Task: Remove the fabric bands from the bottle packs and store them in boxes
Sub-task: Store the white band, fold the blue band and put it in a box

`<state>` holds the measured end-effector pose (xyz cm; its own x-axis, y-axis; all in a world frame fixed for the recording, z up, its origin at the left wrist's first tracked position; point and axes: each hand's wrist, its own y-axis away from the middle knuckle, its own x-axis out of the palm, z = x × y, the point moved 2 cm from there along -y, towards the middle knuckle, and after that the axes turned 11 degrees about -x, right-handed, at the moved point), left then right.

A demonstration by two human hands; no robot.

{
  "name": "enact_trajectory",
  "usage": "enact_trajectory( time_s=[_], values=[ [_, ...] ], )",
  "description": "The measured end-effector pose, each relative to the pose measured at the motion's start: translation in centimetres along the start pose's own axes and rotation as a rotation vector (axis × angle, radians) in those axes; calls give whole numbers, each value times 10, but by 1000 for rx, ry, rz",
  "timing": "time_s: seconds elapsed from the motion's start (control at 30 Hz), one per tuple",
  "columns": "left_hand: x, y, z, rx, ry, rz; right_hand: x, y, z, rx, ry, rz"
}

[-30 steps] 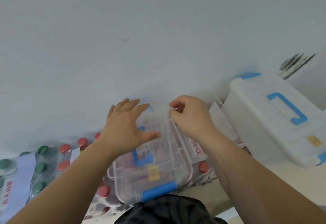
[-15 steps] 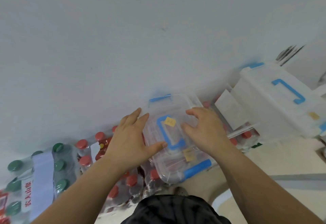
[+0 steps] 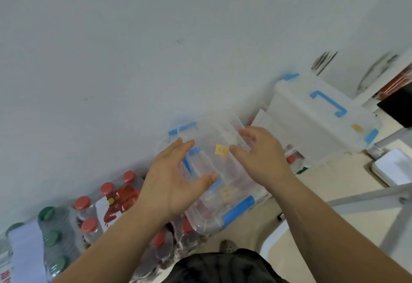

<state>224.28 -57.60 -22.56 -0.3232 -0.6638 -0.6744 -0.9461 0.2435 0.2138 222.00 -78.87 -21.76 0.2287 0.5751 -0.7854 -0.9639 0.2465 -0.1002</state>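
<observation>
Both hands on a clear plastic box (image 3: 214, 171) with blue latches, set on top of shrink-wrapped packs of red-capped bottles (image 3: 107, 207) against the white wall (image 3: 156, 37). Left hand (image 3: 176, 182) spread over the near-left part of the transparent lid (image 3: 220, 142), fingers extended and loose, thumb laid across the top near the blue handle (image 3: 189, 162); not clenched, no firm grasp to be seen. Right hand (image 3: 260, 155) at the lid's right edge, fingers curled over its far side and thumb pressed on top, grasping the lid. Lid blurred and apparently tilted up off the box; exact seating impossible to tell. Small yellow sticker (image 3: 221, 150) on the lid between the two thumbs, a second yellow sticker (image 3: 226, 192) lower down, just above the blue front latch (image 3: 238, 208). Reddish contents dimly visible through the box wall; whether fabric bands, cannot tell. No band clearly visible on the packs. Left of the box, a pack of green-capped bottles (image 3: 53, 236) with a white label. Right of the box, touching the wall, a larger white box (image 3: 312, 131) with a blue handle and blue clips, lid closed, standing on more red-capped bottles. Dark clothing (image 3: 223, 267) at the bottom edge, beige floor (image 3: 334, 233) beyond.
</observation>
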Motion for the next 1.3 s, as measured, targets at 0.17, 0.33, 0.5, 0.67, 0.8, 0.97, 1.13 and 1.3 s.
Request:
enact_trajectory(
  time_s=[0.17,0.33,0.5,0.67,0.8,0.97,1.13,1.3],
  values=[
    [14,-16,-38,10,56,29,-35,-13,-22,4,10,-25],
    [43,-40,-74,4,72,102,-62,-38,-65,17,44,23],
    [70,-65,-98,-46,89,121,-65,-64,-94,-11,125,168],
    [82,-83,-112,-128,-36,93,-62,-82,-104,-76,194,248],
    [90,-89,-120,-174,-187,101,-55,-90,-112,-122,246,326],
    [99,-93,-132,-107,-554,41,-49,-92,-123,-169,283,350],
    [100,-101,-123,-81,-773,-67,-46,-86,-135,-206,273,364],
    [103,-108,-118,-36,-732,-4,-43,-80,-146,-250,261,403]
  ],
)
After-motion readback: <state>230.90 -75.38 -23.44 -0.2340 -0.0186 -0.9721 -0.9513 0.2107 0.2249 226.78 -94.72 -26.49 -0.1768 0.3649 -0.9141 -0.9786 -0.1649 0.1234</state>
